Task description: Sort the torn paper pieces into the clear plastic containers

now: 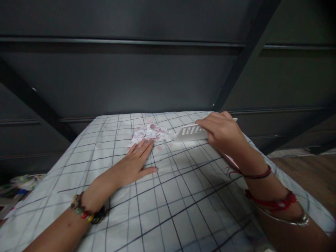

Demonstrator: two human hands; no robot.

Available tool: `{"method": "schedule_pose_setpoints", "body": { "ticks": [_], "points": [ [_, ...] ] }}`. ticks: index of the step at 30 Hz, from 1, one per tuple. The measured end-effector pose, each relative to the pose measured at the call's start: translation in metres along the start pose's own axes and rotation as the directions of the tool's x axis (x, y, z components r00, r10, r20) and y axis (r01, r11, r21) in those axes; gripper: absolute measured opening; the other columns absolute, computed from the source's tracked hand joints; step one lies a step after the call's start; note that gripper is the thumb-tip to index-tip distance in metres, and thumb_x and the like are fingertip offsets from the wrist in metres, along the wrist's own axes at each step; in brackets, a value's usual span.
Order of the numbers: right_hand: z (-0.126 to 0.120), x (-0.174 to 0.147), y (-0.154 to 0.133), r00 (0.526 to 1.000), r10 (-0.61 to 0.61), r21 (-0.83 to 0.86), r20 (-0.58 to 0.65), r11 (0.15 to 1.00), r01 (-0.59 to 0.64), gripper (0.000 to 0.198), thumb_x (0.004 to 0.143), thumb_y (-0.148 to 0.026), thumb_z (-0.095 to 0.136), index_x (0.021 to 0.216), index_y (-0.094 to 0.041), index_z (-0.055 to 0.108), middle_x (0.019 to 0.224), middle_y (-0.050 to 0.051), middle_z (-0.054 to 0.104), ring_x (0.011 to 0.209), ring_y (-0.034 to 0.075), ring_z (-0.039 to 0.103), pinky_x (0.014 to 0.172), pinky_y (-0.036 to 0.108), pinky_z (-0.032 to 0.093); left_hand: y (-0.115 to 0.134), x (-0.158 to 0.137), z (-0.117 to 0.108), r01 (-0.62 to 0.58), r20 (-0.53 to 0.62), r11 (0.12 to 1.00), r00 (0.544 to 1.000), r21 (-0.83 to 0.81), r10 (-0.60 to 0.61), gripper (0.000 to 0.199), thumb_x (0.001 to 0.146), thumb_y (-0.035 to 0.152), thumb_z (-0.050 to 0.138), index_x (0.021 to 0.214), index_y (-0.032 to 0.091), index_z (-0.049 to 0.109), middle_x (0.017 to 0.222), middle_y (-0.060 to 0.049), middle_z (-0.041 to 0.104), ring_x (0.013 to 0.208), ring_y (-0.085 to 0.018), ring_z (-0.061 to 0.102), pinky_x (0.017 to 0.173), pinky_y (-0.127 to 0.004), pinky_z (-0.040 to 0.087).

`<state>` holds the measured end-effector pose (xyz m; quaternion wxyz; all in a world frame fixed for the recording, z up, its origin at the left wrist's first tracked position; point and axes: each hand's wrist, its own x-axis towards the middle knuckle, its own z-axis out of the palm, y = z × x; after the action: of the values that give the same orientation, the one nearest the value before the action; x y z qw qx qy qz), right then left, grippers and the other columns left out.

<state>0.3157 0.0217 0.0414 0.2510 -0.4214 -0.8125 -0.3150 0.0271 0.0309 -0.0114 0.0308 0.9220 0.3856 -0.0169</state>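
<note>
A small heap of shredded paper [151,133], white with pink bits, lies on the checked tablecloth [168,196]. My left hand [136,161] rests palm down with fingers stretched out, its fingertips touching the near edge of the heap. To the right of the heap, my right hand [223,131] grips a white slotted plastic piece [191,134] from above. That piece stands on its edge on the cloth, its left end close to the paper. My fingers hide its right part, though a tip shows beyond them.
Behind the table rises a dark panelled wall [147,80] with metal bars. Something pink [231,161] lies partly hidden under my right wrist. Assorted items [25,183] sit low at the left, beyond the table edge. A brown floor [309,175] shows at the right.
</note>
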Motion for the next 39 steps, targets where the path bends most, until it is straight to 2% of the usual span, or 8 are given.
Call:
{"method": "schedule_pose_setpoints", "body": {
  "ticks": [4, 8, 12, 16, 19, 23, 29, 39],
  "points": [
    [0.007, 0.002, -0.003, 0.998, 0.013, -0.079, -0.057, 0.997, -0.017, 0.032, 0.072, 0.000, 0.041, 0.092, -0.014, 0.063, 0.073, 0.004, 0.063, 0.071, 0.018, 0.049, 0.064, 0.032, 0.029, 0.001, 0.000, 0.000, 0.006, -0.001, 1.000, 1.000, 0.000, -0.006, 0.086, 0.085, 0.069, 0.014, 0.143, 0.005, 0.007, 0.148, -0.016, 0.003, 0.135, -0.030, -0.002, 0.108, -0.047, 0.010],
    [0.019, 0.002, -0.006, 1.000, 0.013, -0.097, -0.026, 0.995, -0.016, 0.033, 0.074, 0.000, 0.040, 0.091, -0.015, 0.063, 0.072, 0.003, 0.064, 0.070, 0.018, 0.049, 0.063, 0.032, 0.027, 0.000, 0.000, 0.001, 0.003, -0.011, 1.000, 1.000, 0.002, -0.003, 0.086, 0.086, 0.068, 0.015, 0.143, 0.005, 0.006, 0.148, -0.016, 0.003, 0.135, -0.030, -0.004, 0.108, -0.047, 0.009],
    [0.010, 0.002, -0.003, 1.000, -0.012, -0.012, 0.018, 1.000, 0.012, 0.034, 0.073, 0.001, 0.039, 0.089, -0.017, 0.063, 0.071, 0.002, 0.063, 0.071, 0.017, 0.050, 0.065, 0.031, 0.029, 0.000, -0.001, 0.001, 0.001, -0.017, 1.000, 1.000, -0.005, -0.001, 0.085, 0.086, 0.068, 0.016, 0.143, 0.007, 0.007, 0.148, -0.016, 0.004, 0.135, -0.030, -0.002, 0.108, -0.047, 0.011],
    [-0.003, 0.001, -0.001, 1.000, -0.007, 0.015, -0.014, 1.000, 0.007, 0.032, 0.074, -0.001, 0.039, 0.089, -0.016, 0.063, 0.072, 0.002, 0.064, 0.070, 0.016, 0.050, 0.065, 0.031, 0.029, -0.001, 0.000, 0.001, 0.004, -0.015, 1.000, 1.000, -0.006, -0.004, 0.085, 0.085, 0.069, 0.016, 0.143, 0.006, 0.008, 0.149, -0.016, 0.004, 0.135, -0.030, 0.000, 0.108, -0.047, 0.012],
    [0.000, 0.002, -0.003, 0.999, 0.011, -0.022, -0.032, 1.000, -0.012, 0.033, 0.074, -0.001, 0.040, 0.092, -0.016, 0.063, 0.074, 0.003, 0.064, 0.071, 0.017, 0.050, 0.065, 0.031, 0.029, 0.000, 0.001, 0.001, 0.004, -0.015, 1.000, 1.000, -0.008, -0.005, 0.085, 0.086, 0.068, 0.017, 0.143, 0.006, 0.008, 0.148, -0.016, 0.004, 0.135, -0.031, -0.002, 0.108, -0.047, 0.012],
    [0.009, 0.003, -0.008, 1.000, 0.027, -0.027, 0.002, 0.999, -0.027, 0.036, 0.073, 0.002, 0.037, 0.091, -0.016, 0.063, 0.073, 0.003, 0.064, 0.070, 0.017, 0.049, 0.065, 0.032, 0.029, 0.001, 0.000, 0.000, 0.005, -0.012, 1.000, 1.000, -0.010, -0.005, 0.086, 0.085, 0.068, 0.016, 0.143, 0.005, 0.007, 0.148, -0.018, 0.004, 0.135, -0.031, -0.002, 0.107, -0.049, 0.012],
    [-0.002, 0.003, -0.010, 1.000, -0.007, 0.076, -0.002, 0.997, 0.007, 0.035, 0.075, 0.000, 0.036, 0.089, -0.016, 0.063, 0.074, 0.004, 0.064, 0.072, 0.016, 0.051, 0.067, 0.030, 0.033, 0.000, 0.000, -0.001, 0.002, -0.007, 1.000, 1.000, -0.019, -0.003, 0.086, 0.085, 0.069, 0.014, 0.143, 0.006, 0.007, 0.148, -0.017, 0.004, 0.135, -0.030, -0.002, 0.108, -0.047, 0.012],
    [-0.002, 0.005, -0.015, 1.000, -0.029, 0.089, -0.012, 0.996, 0.030, 0.036, 0.075, 0.001, 0.036, 0.090, -0.018, 0.062, 0.072, 0.002, 0.062, 0.072, 0.015, 0.049, 0.067, 0.030, 0.032, 0.001, 0.000, -0.001, 0.007, -0.010, 1.000, 1.000, -0.016, -0.007, 0.087, 0.085, 0.069, 0.016, 0.142, 0.005, 0.008, 0.149, -0.017, 0.005, 0.135, -0.030, 0.000, 0.108, -0.045, 0.012]
  ]
}}
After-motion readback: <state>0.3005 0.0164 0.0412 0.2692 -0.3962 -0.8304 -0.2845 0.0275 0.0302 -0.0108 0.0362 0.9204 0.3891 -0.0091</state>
